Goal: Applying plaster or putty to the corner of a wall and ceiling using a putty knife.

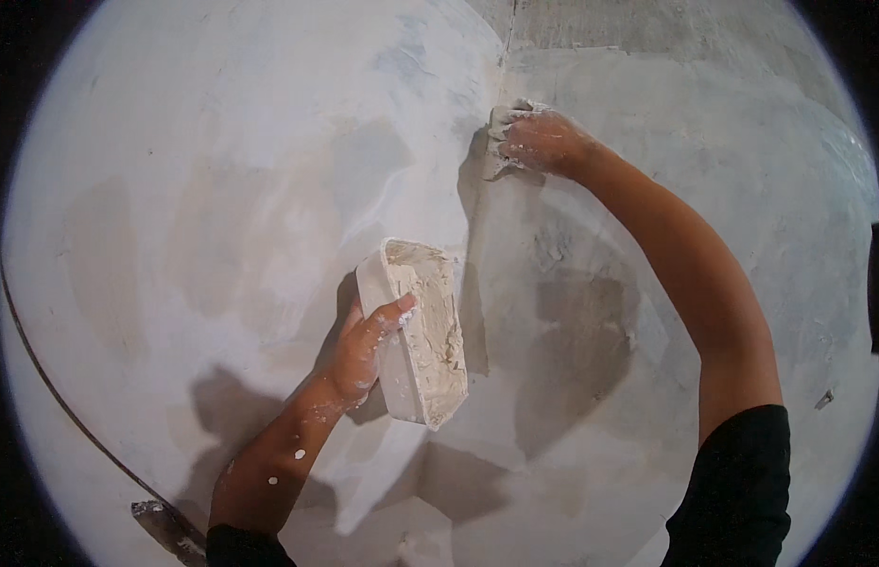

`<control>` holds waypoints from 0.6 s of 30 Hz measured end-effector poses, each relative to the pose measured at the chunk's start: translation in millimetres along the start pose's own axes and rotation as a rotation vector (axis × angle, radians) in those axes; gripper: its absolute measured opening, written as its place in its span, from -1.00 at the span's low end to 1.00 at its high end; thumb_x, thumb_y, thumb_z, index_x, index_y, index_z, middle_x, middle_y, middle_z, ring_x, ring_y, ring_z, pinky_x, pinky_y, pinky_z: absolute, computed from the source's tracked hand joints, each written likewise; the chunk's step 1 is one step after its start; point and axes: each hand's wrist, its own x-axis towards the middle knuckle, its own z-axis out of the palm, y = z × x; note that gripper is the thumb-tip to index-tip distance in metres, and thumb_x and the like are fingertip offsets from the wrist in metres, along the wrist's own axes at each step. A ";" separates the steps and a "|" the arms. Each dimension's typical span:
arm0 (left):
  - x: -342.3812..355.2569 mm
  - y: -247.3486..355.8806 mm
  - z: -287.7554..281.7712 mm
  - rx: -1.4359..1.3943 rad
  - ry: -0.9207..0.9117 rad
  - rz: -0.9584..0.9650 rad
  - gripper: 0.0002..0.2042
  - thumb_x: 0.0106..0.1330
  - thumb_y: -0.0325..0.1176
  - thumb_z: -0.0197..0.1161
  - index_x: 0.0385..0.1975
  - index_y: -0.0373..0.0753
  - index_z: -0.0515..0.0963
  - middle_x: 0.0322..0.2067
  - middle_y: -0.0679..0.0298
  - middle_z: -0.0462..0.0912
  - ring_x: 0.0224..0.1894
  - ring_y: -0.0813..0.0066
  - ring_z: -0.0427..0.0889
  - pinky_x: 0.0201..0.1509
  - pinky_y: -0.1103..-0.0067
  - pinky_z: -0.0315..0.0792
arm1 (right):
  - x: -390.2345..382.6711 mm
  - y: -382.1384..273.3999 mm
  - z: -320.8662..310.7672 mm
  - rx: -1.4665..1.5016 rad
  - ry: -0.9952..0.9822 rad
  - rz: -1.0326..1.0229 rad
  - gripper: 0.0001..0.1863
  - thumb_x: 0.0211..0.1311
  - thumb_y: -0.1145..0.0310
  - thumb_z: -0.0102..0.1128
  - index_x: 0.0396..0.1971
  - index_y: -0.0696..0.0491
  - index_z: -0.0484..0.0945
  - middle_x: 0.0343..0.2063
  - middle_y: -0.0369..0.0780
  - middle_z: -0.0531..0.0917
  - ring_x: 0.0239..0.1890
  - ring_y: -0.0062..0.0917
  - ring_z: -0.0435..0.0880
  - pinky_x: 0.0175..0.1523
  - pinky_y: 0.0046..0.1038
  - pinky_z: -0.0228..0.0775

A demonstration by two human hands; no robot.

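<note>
My left hand (369, 350) is closed round the side of a white mud pan (394, 378), with the thumb over its rim. The long, narrow pan tilts toward me and contains thick cream-coloured joint compound (435, 317). Higher up and to the right, my right hand (545, 142) is closed on a pale, flat putty scraper (497, 156) smeared with compound. The scraper is against the wall beside the inside corner. Its far side is hidden under my fingers. White compound speckles both hands and my left forearm.
Smooth white wall (241, 113) lies left of the corner and greyer plastered wall (742, 123) right of it, with damp-looking patches (586, 331). A dark curved line (57, 402) runs down the left to a dark, smeared flat object (161, 524). A small fitting (824, 400) sits at right.
</note>
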 end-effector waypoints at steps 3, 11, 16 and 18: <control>2.2 0.7 3.7 0.006 0.051 0.018 -0.47 0.19 -0.16 0.06 0.11 -0.33 0.22 -0.07 0.13 0.45 -0.03 0.29 0.47 0.09 0.41 0.33 | 8.1 -3.5 1.0 -0.032 0.018 0.039 -0.91 -0.02 0.41 0.11 -0.45 -0.04 0.55 -0.48 -0.25 0.51 -0.28 -0.40 0.54 -0.17 -0.39 0.41; 5.9 -1.3 -8.7 0.022 -0.017 -0.050 -0.50 0.20 -0.13 0.05 0.04 -0.36 0.28 -0.13 0.14 0.49 -0.09 0.32 0.51 0.04 0.45 0.38 | 17.5 -0.8 -17.2 -0.106 -0.155 0.020 -0.92 0.02 0.37 0.11 -0.48 0.04 0.52 -0.37 -0.22 0.56 -0.23 -0.36 0.56 -0.09 -0.36 0.39; -0.4 -0.9 -7.7 0.026 0.051 -0.019 -0.49 0.20 -0.11 0.05 0.05 -0.35 0.28 -0.12 0.13 0.49 -0.07 0.33 0.50 0.04 0.44 0.37 | 31.9 -4.7 -55.7 -0.099 -0.397 0.231 -0.89 0.04 0.41 0.06 -0.40 0.02 0.52 -0.32 -0.20 0.56 -0.18 -0.35 0.56 -0.05 -0.32 0.37; -0.1 -3.3 -7.8 0.042 0.066 -0.013 -0.49 0.19 -0.12 0.06 0.06 -0.35 0.27 -0.11 0.13 0.48 -0.07 0.33 0.50 0.04 0.44 0.37 | 25.0 7.3 -52.4 -0.100 -0.206 0.279 -0.87 0.04 0.42 0.05 -0.37 0.01 0.52 -0.31 -0.20 0.56 -0.17 -0.34 0.56 -0.04 -0.30 0.37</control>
